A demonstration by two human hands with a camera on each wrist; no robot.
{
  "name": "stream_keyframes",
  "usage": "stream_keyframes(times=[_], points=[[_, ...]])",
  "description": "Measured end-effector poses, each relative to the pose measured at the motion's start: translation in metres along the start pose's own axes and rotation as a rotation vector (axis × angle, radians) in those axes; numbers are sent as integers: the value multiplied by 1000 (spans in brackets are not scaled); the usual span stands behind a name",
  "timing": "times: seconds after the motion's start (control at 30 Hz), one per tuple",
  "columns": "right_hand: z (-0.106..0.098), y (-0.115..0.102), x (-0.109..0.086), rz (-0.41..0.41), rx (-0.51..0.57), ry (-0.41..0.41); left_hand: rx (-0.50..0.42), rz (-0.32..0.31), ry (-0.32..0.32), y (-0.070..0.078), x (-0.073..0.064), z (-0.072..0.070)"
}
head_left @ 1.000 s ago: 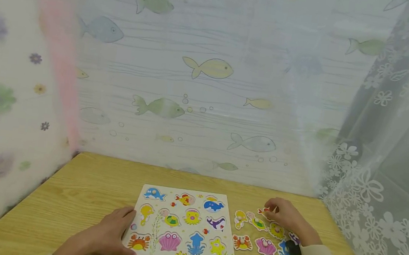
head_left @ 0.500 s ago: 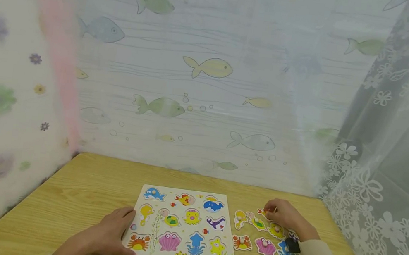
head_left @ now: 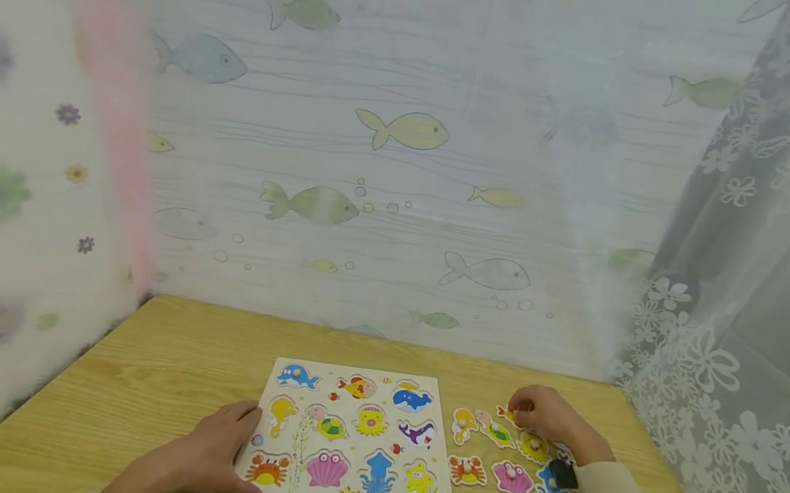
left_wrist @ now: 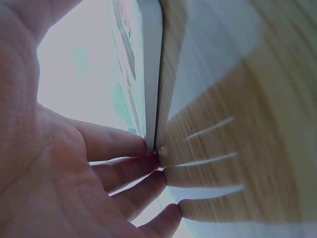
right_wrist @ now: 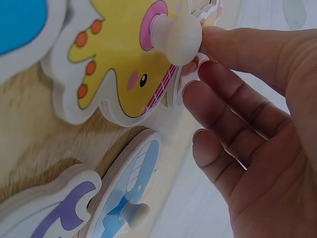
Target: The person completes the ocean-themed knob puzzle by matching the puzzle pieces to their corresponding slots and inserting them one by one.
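A sea-animal puzzle board [head_left: 427, 452] lies flat on the table. Against its left edge and near-left corner rests my left hand [head_left: 211, 448], fingers spread; in the left wrist view the fingertips [left_wrist: 153, 161] meet the board's edge and the tabletop. Right of the board, my right hand [head_left: 560, 426] pinches a red and orange fish piece [head_left: 504, 411], mostly covered by the fingers. In the right wrist view, the knob of a yellow octopus piece [right_wrist: 111, 29] hides part of the grip. A blue whale piece [right_wrist: 106, 220] lies below the right fingers.
Loose knobbed pieces lie right of the board: a seahorse [head_left: 463, 426], turtle [head_left: 495, 431], crab [head_left: 469, 470], pink shell [head_left: 513, 480] and blue squid [head_left: 552, 492]. A blue dolphin-like piece [head_left: 309, 379] with a knob sits in the board. Printed curtains [head_left: 397, 223] stand behind the table.
My right hand has shifted very slightly, its fingers staying at the fish piece. My left hand and the board have not visibly moved.
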State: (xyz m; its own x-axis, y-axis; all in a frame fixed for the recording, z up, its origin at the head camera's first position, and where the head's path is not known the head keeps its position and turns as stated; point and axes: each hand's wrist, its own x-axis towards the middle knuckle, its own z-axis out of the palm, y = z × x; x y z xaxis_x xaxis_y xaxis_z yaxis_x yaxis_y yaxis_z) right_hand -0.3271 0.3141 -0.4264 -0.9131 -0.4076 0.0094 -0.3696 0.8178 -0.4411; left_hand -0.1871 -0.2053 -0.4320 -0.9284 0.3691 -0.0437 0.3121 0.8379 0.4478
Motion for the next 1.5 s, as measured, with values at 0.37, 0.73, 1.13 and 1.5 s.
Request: stream_keyframes(times=[0.37, 0.73, 1.13, 1.5], points=[[-2, -1, 0, 6, -32, 14, -18, -22, -11, -1, 3, 3], [-2, -9, 9, -80, -47, 30, -30, -6, -10, -2, 2, 3], [0, -38, 20, -157, -33, 24, -7, 30, 0, -5, 3, 1], [10, -65, 40, -234, -50, 2, -13, 23, -10, -3, 1, 1]])
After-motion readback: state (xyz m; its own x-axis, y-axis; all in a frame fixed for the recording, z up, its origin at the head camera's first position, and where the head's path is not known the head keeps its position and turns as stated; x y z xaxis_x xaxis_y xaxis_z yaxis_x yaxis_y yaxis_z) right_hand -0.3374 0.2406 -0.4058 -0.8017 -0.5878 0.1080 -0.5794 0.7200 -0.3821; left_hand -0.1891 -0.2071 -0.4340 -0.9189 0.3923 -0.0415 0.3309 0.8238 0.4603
